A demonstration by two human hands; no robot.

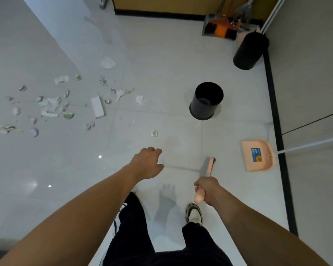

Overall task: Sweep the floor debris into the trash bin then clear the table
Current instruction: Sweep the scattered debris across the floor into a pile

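Head view: right hand (pixel 206 191) has its grip wrapped tight round the peach plastic broom handle (pixel 198 196); the broom's head (pixel 210 167) sits low over the glossy white tile floor (pixel 161 54), just ahead of the feet. Left hand (pixel 148 163) is free, fingers loosely spread, holding nothing.

Scattered paper-and-scrap debris (pixel 52 104) lies well off to the left, with a flat white box (pixel 97 107) in it and a stray scrap (pixel 154 133) nearer the centre. Open round black trash bin (pixel 207 100) stands upright ahead, well apart from the mess. Peach plastic dustpan (pixel 258 155) lies near the right wall, its long pale handle running off right. A second, taller black bin (pixel 250 50) stands in the far corner beside other brooms. No tabletop in view.

Judgement: sweeping not yet started.
- Start at the far-left edge and pull short, low strokes toward the bin so light paper doesn't scatter.
- Gather one pile near the bin, picking up the stray on the way.
- Put the left hand on the handle for control, then fetch the dustpan.
- The box may be easier to lift by hand.
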